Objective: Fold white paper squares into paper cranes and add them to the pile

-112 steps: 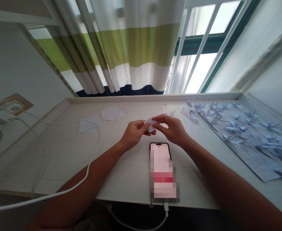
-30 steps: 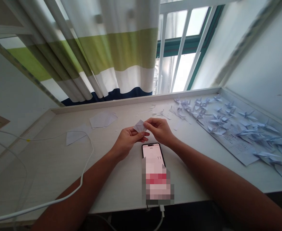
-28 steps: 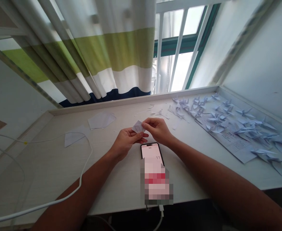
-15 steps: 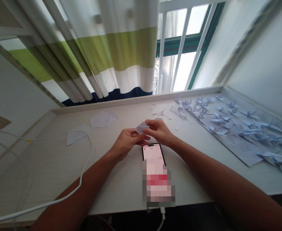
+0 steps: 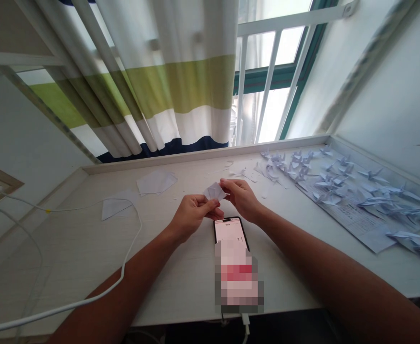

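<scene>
Pale bench [image 5: 88, 239]. Phone [image 5: 230, 230] lies flat at the near edge, screen lit; white cable [image 5: 123, 272] trails across on the left. Just beyond the phone, left hand [image 5: 191, 216] and right hand [image 5: 242, 198] both pinch one small folded paper [image 5: 214, 191] between fingertips, raised off the bench. Farther: loose sheets [image 5: 156, 182] at left, paper cranes [image 5: 339, 180] spread at right, striped curtain [image 5: 176, 91] behind.

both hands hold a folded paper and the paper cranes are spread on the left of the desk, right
No: the head view shows the paper cranes on the right of the desk. The left hand and right hand do hold the folded paper.
</scene>
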The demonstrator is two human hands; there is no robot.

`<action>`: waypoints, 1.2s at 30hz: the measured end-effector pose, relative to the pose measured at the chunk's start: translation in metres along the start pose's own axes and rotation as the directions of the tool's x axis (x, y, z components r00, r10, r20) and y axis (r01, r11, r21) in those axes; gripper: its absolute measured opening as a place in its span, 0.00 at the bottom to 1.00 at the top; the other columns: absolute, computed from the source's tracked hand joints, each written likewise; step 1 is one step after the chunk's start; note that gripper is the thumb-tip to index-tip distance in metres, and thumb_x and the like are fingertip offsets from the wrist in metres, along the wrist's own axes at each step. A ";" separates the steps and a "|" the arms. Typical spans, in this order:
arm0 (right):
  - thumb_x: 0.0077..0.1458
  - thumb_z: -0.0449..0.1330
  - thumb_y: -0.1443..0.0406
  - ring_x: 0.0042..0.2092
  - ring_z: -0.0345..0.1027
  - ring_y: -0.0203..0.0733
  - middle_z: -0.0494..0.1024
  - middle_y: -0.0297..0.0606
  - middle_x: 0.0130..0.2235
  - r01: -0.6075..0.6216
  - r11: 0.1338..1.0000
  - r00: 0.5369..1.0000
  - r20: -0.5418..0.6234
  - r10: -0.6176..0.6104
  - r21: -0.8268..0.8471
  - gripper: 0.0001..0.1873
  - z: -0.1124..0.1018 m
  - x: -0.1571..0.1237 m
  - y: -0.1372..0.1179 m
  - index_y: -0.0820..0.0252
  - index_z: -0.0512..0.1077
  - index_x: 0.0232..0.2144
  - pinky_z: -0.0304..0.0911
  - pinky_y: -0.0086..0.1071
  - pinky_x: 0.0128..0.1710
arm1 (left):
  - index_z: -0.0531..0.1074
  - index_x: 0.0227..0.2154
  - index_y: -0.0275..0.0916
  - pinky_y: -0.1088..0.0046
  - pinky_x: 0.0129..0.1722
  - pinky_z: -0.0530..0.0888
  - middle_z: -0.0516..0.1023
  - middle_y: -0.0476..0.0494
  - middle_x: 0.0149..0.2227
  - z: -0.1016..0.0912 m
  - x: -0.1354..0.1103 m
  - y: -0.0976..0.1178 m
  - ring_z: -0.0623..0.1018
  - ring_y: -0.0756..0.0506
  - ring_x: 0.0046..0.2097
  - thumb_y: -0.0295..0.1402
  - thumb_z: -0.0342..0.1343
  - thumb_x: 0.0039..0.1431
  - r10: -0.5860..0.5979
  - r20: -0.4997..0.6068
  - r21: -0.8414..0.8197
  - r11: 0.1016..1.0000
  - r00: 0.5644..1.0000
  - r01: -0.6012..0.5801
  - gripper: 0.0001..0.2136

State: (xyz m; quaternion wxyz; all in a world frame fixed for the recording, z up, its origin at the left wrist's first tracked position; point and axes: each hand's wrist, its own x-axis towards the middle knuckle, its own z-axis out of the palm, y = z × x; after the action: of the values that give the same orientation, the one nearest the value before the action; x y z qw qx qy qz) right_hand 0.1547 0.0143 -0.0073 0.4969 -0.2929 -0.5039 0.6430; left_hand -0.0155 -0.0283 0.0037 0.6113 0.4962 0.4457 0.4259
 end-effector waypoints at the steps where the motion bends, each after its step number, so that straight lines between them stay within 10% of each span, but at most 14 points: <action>1: 0.58 0.65 0.53 0.34 0.71 0.39 0.79 0.38 0.30 -0.004 1.000 0.999 -0.038 0.004 0.010 0.18 -0.001 0.001 0.000 0.62 0.79 0.27 0.67 0.34 0.39 | 0.81 0.29 0.32 0.64 0.38 0.81 0.85 0.36 0.29 -0.001 0.000 0.000 0.84 0.43 0.30 0.46 0.73 0.50 0.003 -0.001 -0.004 1.000 1.000 -0.003 0.19; 20: 0.61 0.64 0.52 0.32 0.69 0.38 0.78 0.35 0.29 0.185 0.925 0.982 0.109 -0.157 -0.333 0.18 0.000 -0.002 0.000 0.61 0.78 0.28 0.66 0.33 0.37 | 0.81 0.33 0.31 0.66 0.37 0.80 0.85 0.35 0.31 -0.006 0.007 -0.005 0.84 0.43 0.31 0.49 0.72 0.50 0.009 0.023 -0.050 0.999 1.000 -0.008 0.22; 26: 0.62 0.62 0.53 0.35 0.73 0.40 0.80 0.38 0.32 0.187 0.916 0.982 0.088 -0.167 -0.356 0.18 0.003 -0.003 -0.002 0.62 0.79 0.32 0.68 0.36 0.41 | 0.80 0.32 0.34 0.69 0.34 0.78 0.84 0.39 0.29 -0.013 0.009 -0.005 0.83 0.43 0.32 0.50 0.65 0.59 0.275 -0.077 0.259 0.934 0.958 -0.247 0.20; 36: 0.63 0.60 0.54 0.32 0.71 0.39 0.79 0.37 0.29 0.203 0.881 0.979 0.110 -0.173 -0.427 0.18 0.002 -0.002 0.001 0.62 0.78 0.29 0.66 0.34 0.36 | 0.81 0.37 0.36 0.75 0.26 0.76 0.82 0.45 0.30 -0.012 0.015 -0.011 0.78 0.48 0.30 0.48 0.68 0.56 0.322 -0.172 0.161 0.941 0.931 -0.296 0.18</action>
State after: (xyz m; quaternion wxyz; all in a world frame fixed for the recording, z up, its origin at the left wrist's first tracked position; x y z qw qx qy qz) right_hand 0.1530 0.0116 -0.0074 0.4611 -0.3242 -0.6777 0.4722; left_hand -0.0225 -0.0129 -0.0105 0.4554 0.5552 0.4471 0.5334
